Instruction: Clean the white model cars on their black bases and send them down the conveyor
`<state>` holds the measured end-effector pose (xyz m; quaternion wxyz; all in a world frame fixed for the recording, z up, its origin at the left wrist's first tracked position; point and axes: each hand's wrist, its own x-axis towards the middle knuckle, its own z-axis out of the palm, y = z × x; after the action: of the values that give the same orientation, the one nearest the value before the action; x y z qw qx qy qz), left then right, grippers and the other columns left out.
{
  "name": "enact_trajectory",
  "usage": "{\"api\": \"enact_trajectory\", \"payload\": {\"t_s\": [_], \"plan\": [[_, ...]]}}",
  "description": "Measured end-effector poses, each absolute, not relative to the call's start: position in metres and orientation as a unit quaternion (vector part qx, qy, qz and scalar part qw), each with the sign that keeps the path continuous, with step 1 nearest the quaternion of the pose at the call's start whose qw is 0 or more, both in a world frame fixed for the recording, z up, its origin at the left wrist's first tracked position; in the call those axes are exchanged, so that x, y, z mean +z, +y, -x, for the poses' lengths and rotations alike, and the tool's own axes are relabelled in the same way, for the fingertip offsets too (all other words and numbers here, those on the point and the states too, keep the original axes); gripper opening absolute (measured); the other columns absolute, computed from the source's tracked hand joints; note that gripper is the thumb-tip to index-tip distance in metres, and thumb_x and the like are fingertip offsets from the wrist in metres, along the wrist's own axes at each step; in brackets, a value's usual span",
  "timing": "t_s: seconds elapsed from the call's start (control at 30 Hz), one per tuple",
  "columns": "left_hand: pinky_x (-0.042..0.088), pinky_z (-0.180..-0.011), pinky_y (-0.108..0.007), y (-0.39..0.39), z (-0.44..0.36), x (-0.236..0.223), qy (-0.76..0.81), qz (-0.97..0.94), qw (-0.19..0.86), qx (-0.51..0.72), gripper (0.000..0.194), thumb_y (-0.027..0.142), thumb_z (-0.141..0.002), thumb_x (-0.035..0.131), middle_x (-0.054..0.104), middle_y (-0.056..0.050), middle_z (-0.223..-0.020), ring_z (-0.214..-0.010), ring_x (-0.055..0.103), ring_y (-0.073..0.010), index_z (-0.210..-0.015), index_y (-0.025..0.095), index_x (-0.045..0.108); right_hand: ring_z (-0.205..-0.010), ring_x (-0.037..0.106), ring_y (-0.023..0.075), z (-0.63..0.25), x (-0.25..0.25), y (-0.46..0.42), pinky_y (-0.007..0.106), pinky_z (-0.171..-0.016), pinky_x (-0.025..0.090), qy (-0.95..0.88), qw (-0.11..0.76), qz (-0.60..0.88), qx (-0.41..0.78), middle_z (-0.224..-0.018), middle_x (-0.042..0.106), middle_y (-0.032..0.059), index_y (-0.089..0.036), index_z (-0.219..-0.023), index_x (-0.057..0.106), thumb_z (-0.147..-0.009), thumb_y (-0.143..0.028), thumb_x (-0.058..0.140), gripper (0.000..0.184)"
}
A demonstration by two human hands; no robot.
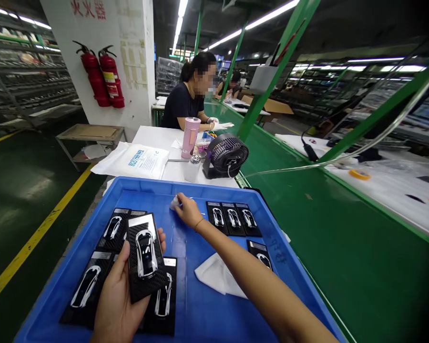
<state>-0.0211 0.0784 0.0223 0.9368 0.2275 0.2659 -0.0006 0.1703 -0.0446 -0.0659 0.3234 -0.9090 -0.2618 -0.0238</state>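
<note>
My left hand [116, 297] is closed around the edges of a black carbon-patterned base with a white and black model car [146, 257] on it, tilted up over the tray's left side. My right hand [190, 212] reaches to the far part of the blue tray [186, 286], its fingers pinched on a small white wad [174, 204], maybe cloth or tissue. Beneath my right forearm lies a white cloth [214, 275]. Other model cars on bases [86, 286] lie at the left, partly hidden by my left hand, and several more [233, 218] sit at the right.
Behind the tray, a white table holds a plastic bag [136, 162], a pink tumbler [190, 138], a small bottle [193, 169] and a black fan [226, 156]. A green conveyor [307, 205] runs along the right. A co-worker [189, 95] with a white glove sits beyond the table.
</note>
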Motion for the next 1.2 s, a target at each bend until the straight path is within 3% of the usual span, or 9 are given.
{"api": "enact_trajectory", "payload": {"t_s": [0.17,0.33,0.4,0.53,0.67,0.8,1.0,1.1,1.2], "plan": [[0.048,-0.084,-0.048,0.078,0.019,0.019,0.274,-0.25,0.929,0.013,0.036,0.029,-0.086,0.043,0.056,-0.022,-0.115,-0.107,0.053,-0.0319,-0.113,0.01,0.057,-0.09,0.05,0.0084,-0.148,-0.037,-0.086,0.024,-0.08,0.045,-0.255,0.339,0.904,-0.047,-0.102,0.051,0.0068,-0.01,-0.114,0.046,-0.085,-0.028,0.048,0.034],[0.045,-0.085,-0.053,0.069,0.015,0.017,0.283,-0.297,0.912,-0.016,0.035,0.028,-0.084,0.047,0.057,-0.018,-0.115,-0.107,0.053,-0.0319,-0.116,0.016,0.056,-0.075,0.051,0.0057,-0.096,-0.015,-0.158,0.016,-0.065,0.041,-0.264,0.325,0.908,0.018,-0.085,0.056,0.0047,-0.01,-0.085,0.06,-0.086,-0.025,0.045,0.021],[0.044,-0.085,-0.055,0.061,0.013,0.017,0.279,-0.291,0.915,-0.033,0.035,0.027,-0.085,0.045,0.057,-0.02,-0.115,-0.107,0.052,-0.033,-0.116,0.014,0.056,-0.075,0.052,0.0055,-0.074,-0.018,-0.175,0.014,-0.061,0.04,-0.281,0.311,0.906,0.062,-0.087,0.057,0.0046,-0.012,-0.083,0.063,-0.084,-0.023,0.046,0.02],[0.045,-0.087,-0.051,0.047,0.012,0.021,0.278,-0.274,0.918,-0.064,0.036,0.023,-0.087,0.038,0.056,-0.025,-0.113,-0.105,0.053,-0.0323,-0.112,0.005,0.056,-0.091,0.051,0.0097,-0.05,-0.033,-0.181,0.02,-0.079,0.041,-0.317,0.285,0.899,0.1,-0.1,0.055,0.0047,-0.018,-0.096,0.064,-0.079,-0.022,0.054,0.02],[0.046,-0.087,-0.049,0.041,0.015,0.024,0.294,-0.288,0.909,-0.065,0.038,0.025,-0.088,0.037,0.056,-0.024,-0.113,-0.105,0.054,-0.0313,-0.115,0.004,0.053,-0.086,0.049,0.0122,-0.047,-0.038,-0.175,0.028,-0.085,0.037,-0.333,0.289,0.892,0.104,-0.087,0.056,0.0082,-0.012,-0.074,0.064,-0.08,-0.022,0.051,0.018],[0.046,-0.087,-0.049,0.037,0.015,0.022,0.297,-0.297,0.905,-0.064,0.037,0.025,-0.087,0.039,0.057,-0.023,-0.112,-0.103,0.055,-0.031,-0.117,0.006,0.052,-0.083,0.052,0.0102,-0.051,-0.019,-0.185,0.026,-0.082,0.039,-0.311,0.363,0.871,0.11,-0.083,0.058,0.0061,-0.013,-0.076,0.064,-0.083,-0.024,0.048,0.02],[0.047,-0.087,-0.049,0.016,0.01,0.024,0.302,-0.281,0.907,-0.087,0.039,0.024,-0.087,0.041,0.057,-0.024,-0.112,-0.103,0.055,-0.0314,-0.12,0.004,0.048,-0.108,0.051,0.013,-0.048,0.024,-0.206,0.029,-0.088,0.044,-0.205,0.555,0.804,0.061,-0.115,0.051,0.0081,-0.011,-0.075,0.044,-0.089,-0.027,0.036,0.023],[0.047,-0.087,-0.048,0.007,0.01,0.026,0.29,-0.266,0.913,-0.108,0.04,0.026,-0.087,0.041,0.055,-0.026,-0.113,-0.105,0.054,-0.0322,-0.119,0.003,0.048,-0.075,0.058,0.0096,-0.034,0.036,-0.193,0.026,-0.069,0.049,-0.14,0.716,0.681,0.066,-0.075,0.055,0.003,-0.013,-0.073,0.035,-0.09,-0.028,0.032,0.023],[0.047,-0.088,-0.049,0.003,0.012,0.026,0.274,-0.274,0.914,-0.121,0.036,0.026,-0.087,0.041,0.056,-0.025,-0.114,-0.106,0.053,-0.0327,-0.111,0.003,0.055,-0.051,0.045,0.0021,-0.017,0.042,-0.17,0.014,-0.05,0.039,-0.145,0.702,0.692,0.084,-0.061,0.046,-0.0017,-0.013,-0.078,0.046,-0.088,-0.026,0.042,0.016]]}}
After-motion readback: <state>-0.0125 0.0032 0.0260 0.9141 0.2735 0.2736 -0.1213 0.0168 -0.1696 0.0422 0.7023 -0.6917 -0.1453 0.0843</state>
